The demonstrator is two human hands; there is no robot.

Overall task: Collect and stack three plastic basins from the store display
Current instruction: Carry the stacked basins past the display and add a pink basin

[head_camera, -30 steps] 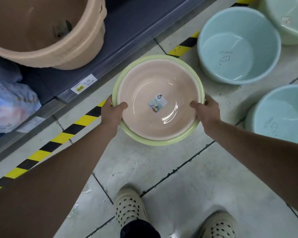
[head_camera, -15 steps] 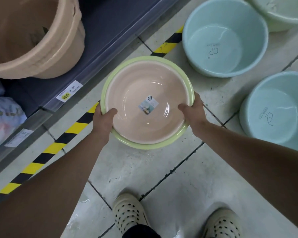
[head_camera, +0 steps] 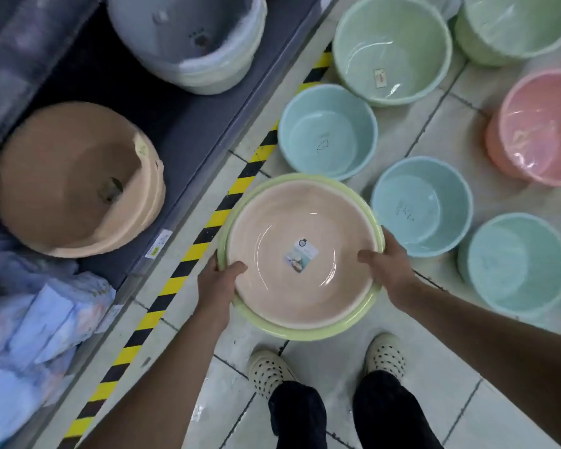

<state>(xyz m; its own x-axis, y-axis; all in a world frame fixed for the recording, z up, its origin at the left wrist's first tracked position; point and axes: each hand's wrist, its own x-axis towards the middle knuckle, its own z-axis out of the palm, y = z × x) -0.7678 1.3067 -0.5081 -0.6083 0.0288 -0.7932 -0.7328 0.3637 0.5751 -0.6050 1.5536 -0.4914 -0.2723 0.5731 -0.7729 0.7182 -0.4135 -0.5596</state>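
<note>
Both hands' grip clamped on nested basins (head_camera: 300, 254) above pale tiled floor (head_camera: 321, 367) beside dark shelf (head_camera: 188, 124).

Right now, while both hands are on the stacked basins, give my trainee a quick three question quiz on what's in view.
1. True or false: the peach basin sits nested inside the yellow-green basin.
2. Multiple choice: where is the sticker label? A) on the tan tub on the shelf B) on the inside bottom of the peach basin C) on the pink basin on the floor
3. Fill in: the left hand and right hand grip the stack at its ____, on opposite sides.

Key
1. True
2. B
3. Rim; each thumb hooks over the edge into the peach basin.
</note>
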